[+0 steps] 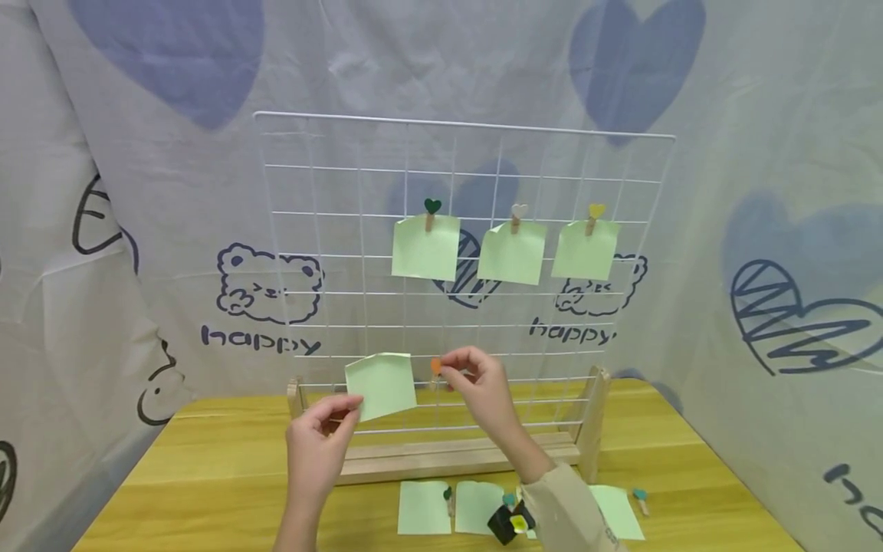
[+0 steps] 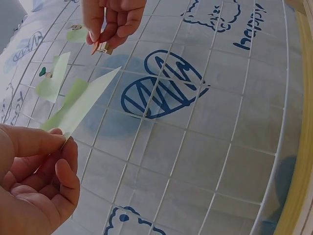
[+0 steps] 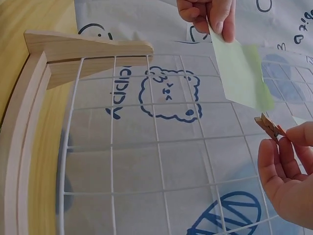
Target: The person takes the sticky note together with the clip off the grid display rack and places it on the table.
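Observation:
Between thumb and fingers my left hand [image 1: 323, 437] pinches a pale green sticky note [image 1: 383, 385] by its lower left edge, in front of the white wire grid [image 1: 469, 123]. My right hand [image 1: 483, 387] pinches a small wooden clothespin [image 3: 267, 126] with an orange heart [image 1: 436, 366] on it, just right of the note. In the right wrist view the clothespin's tip points toward the note's edge, with a small gap between. Higher on the grid, three green notes hang from clothespins with a dark green heart [image 1: 432, 205], a white heart [image 1: 520, 209] and a yellow heart [image 1: 596, 209].
The grid stands in a wooden base [image 1: 441, 464] on a yellow wood-grain table [image 1: 228, 452]. In front lie more green notes [image 1: 424, 507], several heart clothespins [image 1: 641, 498] and a black object [image 1: 502, 525], partly behind the right sleeve [image 1: 572, 510]. A printed cloth [image 1: 441, 61] hangs behind.

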### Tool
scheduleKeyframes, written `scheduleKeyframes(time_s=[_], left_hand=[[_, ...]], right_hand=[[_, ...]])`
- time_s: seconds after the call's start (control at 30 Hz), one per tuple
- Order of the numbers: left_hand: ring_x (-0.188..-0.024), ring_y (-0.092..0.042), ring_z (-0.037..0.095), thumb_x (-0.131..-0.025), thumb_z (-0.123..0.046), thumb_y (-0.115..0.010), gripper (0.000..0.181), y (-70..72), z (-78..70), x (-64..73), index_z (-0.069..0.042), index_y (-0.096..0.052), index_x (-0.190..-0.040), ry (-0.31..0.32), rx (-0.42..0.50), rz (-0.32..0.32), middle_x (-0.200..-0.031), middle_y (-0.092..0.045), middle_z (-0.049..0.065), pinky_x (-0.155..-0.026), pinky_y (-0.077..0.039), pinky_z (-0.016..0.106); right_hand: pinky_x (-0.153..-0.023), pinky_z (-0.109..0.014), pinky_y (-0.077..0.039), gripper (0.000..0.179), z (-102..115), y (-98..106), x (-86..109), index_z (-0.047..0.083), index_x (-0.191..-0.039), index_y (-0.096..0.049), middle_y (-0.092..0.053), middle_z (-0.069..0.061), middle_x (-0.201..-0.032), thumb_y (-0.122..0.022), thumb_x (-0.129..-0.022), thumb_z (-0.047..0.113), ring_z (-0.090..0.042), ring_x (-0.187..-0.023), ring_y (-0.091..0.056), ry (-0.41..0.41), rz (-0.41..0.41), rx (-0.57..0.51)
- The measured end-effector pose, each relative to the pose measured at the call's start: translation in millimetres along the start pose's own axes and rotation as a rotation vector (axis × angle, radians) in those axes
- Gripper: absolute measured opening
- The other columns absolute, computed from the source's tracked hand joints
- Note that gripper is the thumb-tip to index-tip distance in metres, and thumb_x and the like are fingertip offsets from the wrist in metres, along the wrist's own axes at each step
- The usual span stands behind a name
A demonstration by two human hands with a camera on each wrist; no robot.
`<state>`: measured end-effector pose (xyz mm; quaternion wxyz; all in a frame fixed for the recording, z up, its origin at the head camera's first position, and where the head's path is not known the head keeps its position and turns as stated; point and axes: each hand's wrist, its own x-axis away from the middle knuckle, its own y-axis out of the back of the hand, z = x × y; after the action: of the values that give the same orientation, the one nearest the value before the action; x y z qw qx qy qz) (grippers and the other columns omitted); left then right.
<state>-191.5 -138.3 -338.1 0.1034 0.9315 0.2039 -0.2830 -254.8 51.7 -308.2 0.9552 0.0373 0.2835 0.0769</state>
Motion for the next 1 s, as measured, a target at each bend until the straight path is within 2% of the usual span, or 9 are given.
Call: scheduleKeyframes(time_s=[0.33,0.57,0.77,1.0], left_hand=[[-0.065,-0.054,0.005,-0.074,0.011,-0.063,0.014,-0.1,14.5,19.6,0.005,-0.067,-0.085,0.047,-0.03,0.004,-0.084,-0.064,0.013,-0.058,-0.045,0.016],[-0.064,-0.053,0.006,-0.074,0.01,-0.063,0.013,0.3,25.5,29.8,0.005,-0.066,-0.086,0.135,-0.041,0.027,-0.085,-0.064,0.013,-0.057,-0.045,0.017],[-0.067,-0.054,0.007,-0.076,0.007,-0.062,0.013,0.6,32.5,39.3,0.006,-0.065,-0.089,0.242,-0.056,0.073,-0.088,-0.063,0.013,-0.058,-0.046,0.018],[-0.068,-0.054,0.005,-0.075,0.008,-0.062,0.011,-0.1,39.1,47.3,0.007,-0.066,-0.086,0.272,-0.028,0.105,-0.087,-0.062,0.014,-0.061,-0.046,0.019]], right_hand=[[-0.061,-0.027,-0.051,0.007,-18,2,16.2,-0.009,-0.087,-0.058,-0.06,-0.018,-0.085,-0.058,-0.083,-0.004,-0.02,-0.07,-0.057,-0.069,0.006,-0.088],[-0.06,-0.028,-0.051,0.008,-32,0,28.3,-0.01,-0.087,-0.058,-0.061,-0.017,-0.084,-0.059,-0.082,-0.004,-0.023,-0.068,-0.058,-0.137,-0.002,-0.094],[-0.058,-0.024,-0.05,0.013,-47,-2,40.0,-0.014,-0.09,-0.056,-0.061,-0.017,-0.081,-0.059,-0.081,-0.004,-0.016,-0.066,-0.058,-0.209,-0.011,-0.123],[-0.057,-0.022,-0.05,0.015,-61,-7,52.5,-0.017,-0.09,-0.053,-0.06,-0.014,-0.079,-0.058,-0.081,-0.007,-0.013,-0.067,-0.057,-0.25,0.022,-0.186]])
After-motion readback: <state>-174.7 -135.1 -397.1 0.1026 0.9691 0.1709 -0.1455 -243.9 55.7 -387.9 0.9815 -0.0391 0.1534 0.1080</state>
